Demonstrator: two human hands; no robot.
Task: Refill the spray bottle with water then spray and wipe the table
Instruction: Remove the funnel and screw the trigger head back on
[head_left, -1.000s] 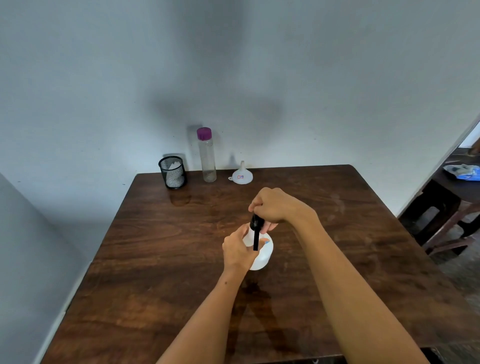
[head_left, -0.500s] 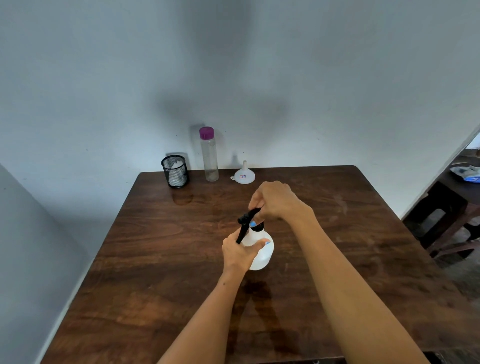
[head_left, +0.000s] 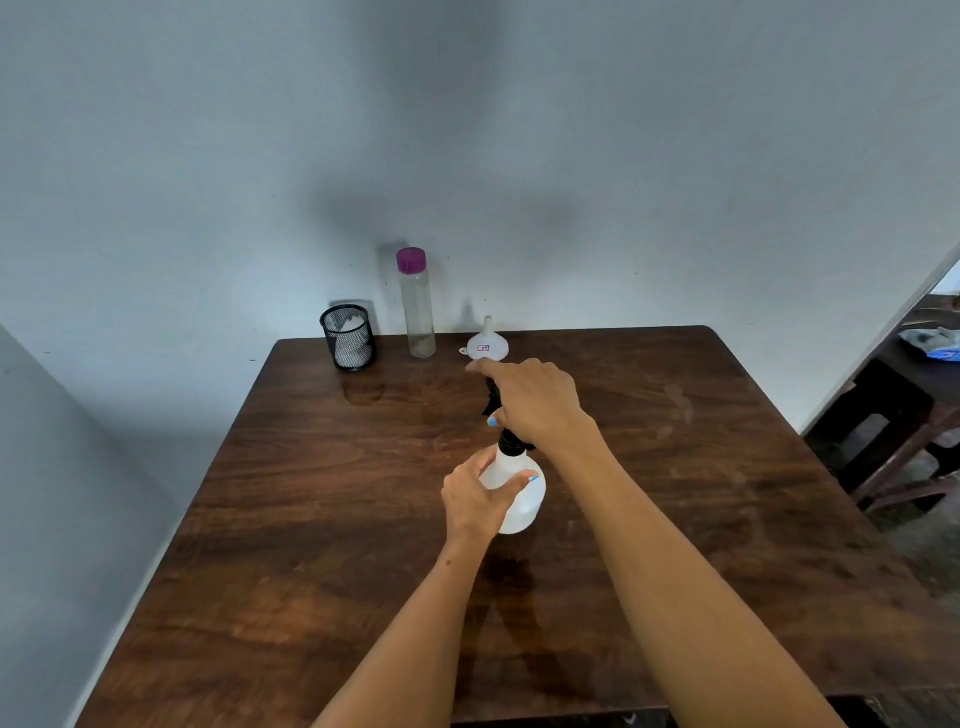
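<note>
Left hand (head_left: 475, 501) grips spray bottle (head_left: 519, 499); right hand (head_left: 535, 402) fingers curl round its head

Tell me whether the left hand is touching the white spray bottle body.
Touching. The head view shows the left hand wrapped around the white spray bottle body, thumb and fingers against its shoulder.

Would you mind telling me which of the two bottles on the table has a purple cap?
The tall clear bottle standing by the wall; the white spray bottle has a black top.
</note>
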